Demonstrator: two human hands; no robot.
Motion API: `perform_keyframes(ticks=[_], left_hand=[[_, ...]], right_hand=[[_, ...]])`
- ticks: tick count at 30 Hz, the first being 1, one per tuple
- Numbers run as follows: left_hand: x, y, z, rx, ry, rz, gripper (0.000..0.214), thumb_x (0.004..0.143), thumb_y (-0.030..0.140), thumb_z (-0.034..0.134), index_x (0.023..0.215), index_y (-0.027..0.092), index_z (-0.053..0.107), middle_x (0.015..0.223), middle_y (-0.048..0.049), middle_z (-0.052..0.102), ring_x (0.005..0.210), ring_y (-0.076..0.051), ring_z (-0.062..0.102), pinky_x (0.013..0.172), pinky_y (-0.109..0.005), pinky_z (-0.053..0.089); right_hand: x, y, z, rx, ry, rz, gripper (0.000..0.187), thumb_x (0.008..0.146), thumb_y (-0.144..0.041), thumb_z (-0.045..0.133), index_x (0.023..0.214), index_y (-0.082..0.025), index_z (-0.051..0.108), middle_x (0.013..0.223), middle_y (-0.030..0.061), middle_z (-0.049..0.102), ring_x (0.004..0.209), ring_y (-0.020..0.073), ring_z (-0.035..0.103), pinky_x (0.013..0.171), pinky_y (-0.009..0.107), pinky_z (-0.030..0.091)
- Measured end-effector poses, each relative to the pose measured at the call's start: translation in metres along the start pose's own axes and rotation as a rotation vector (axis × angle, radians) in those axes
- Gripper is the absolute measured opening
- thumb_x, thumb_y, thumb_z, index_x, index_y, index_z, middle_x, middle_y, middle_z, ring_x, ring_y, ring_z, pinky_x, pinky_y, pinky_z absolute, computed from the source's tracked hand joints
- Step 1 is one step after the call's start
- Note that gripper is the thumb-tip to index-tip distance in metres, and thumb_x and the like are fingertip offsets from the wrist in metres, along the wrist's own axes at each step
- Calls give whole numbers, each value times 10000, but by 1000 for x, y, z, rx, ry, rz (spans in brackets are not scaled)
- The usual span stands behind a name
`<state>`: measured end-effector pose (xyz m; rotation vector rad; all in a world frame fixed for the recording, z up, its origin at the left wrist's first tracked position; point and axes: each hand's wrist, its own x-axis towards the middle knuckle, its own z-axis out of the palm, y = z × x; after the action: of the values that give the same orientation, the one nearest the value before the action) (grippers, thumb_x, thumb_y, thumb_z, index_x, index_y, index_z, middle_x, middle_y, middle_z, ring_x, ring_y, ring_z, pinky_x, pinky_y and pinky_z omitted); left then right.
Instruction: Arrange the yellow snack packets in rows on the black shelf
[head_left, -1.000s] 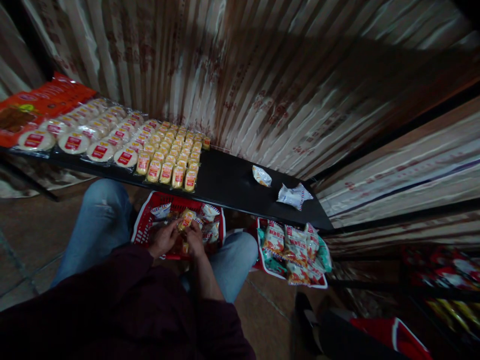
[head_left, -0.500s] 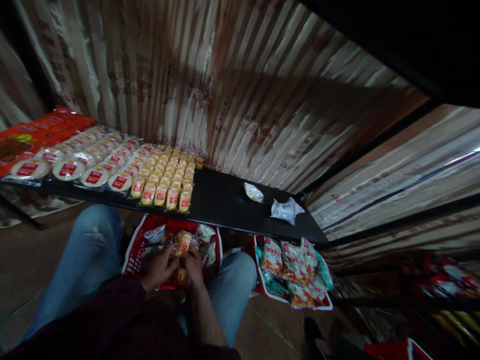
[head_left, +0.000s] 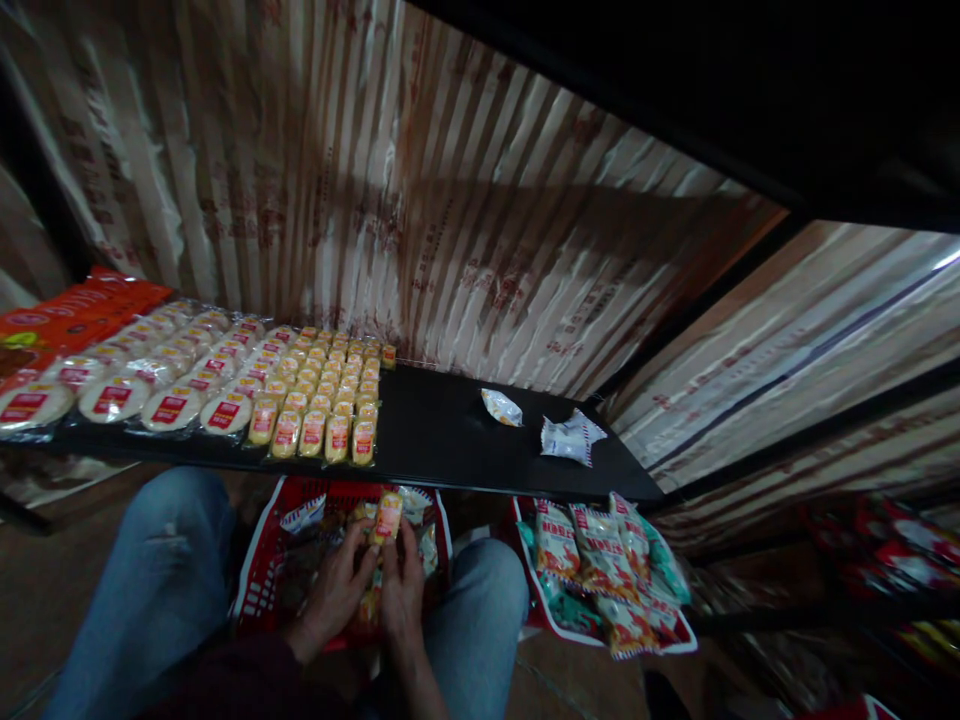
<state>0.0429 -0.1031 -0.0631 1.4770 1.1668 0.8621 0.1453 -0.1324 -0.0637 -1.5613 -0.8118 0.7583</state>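
My left hand (head_left: pixel 335 590) and my right hand (head_left: pixel 403 590) are together over a red basket (head_left: pixel 262 580) between my knees. Both hold one small yellow-and-red snack packet (head_left: pixel 388 516), upright at the fingertips, just below the front edge of the black shelf (head_left: pixel 435 430). More wrapped packets lie loose in the basket. On the shelf, rows of the same small packets (head_left: pixel 330 395) stand next to round white cakes with red labels (head_left: pixel 150 385).
A small wrapped packet (head_left: pixel 501 406) and a crumpled white wrapper (head_left: pixel 568 437) lie on the shelf's right part. A second red basket (head_left: pixel 600 570) of larger snack bags sits at my right knee. Orange packs (head_left: pixel 67 315) fill the far left. Striped wall panels stand behind.
My hands have lifted the small packet up out of the basket toward the shelf edge. The camera has tilted, so the shelf sits lower in view.
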Motion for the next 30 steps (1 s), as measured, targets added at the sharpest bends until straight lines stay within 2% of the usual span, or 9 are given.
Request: perform_keyframes(ticks=[5,12,18,23,27,30], left_hand=[[7,19,5,-6,4,59,376,861,422,418,1142,197,526,1075,-109,685,984,-219,657,903,-382,502],[19,29,8,-4,27,104,395,857,417,439,1166,196,547,1182,-117,654,1091,-223,617,964,-399,474],[39,46,17,19,77,113,378,867,358,428,1191,200,540,1211,-102,641,1090,-201,608,982,-372,451],[59,67,17,58,3,58,374,866,284,419,1216,210,527,1164,-75,652,1029,-172,623,918,-311,470],[74,83,12,82,-77,60,382,865,248,420,1228,209,530,1059,-51,674,954,-153,626,865,-268,471],[86,90,9,83,-88,36,415,854,202,413,1255,203,518,1010,-44,672,850,-135,627,783,-240,478]], right_hand=[[8,-5,-6,-104,80,-102,567,826,-524,506,1219,-133,625,1274,162,616,1187,288,576,1021,429,435],[23,-20,-8,-100,85,-144,520,839,-484,522,1232,-154,613,1262,131,631,1173,256,587,990,380,468],[44,-41,-8,-75,96,-154,520,837,-483,517,1232,-156,604,1240,136,642,1144,255,598,972,370,465],[66,-52,-11,-49,81,-118,538,819,-490,525,1236,-155,588,1213,127,651,1100,249,615,966,370,460],[86,-57,-14,-71,62,-143,512,814,-475,532,1211,-158,597,1144,114,677,1030,242,637,935,364,468],[98,-60,-14,-77,22,-162,501,825,-454,522,1220,-152,584,1099,105,689,969,231,648,890,349,486]])
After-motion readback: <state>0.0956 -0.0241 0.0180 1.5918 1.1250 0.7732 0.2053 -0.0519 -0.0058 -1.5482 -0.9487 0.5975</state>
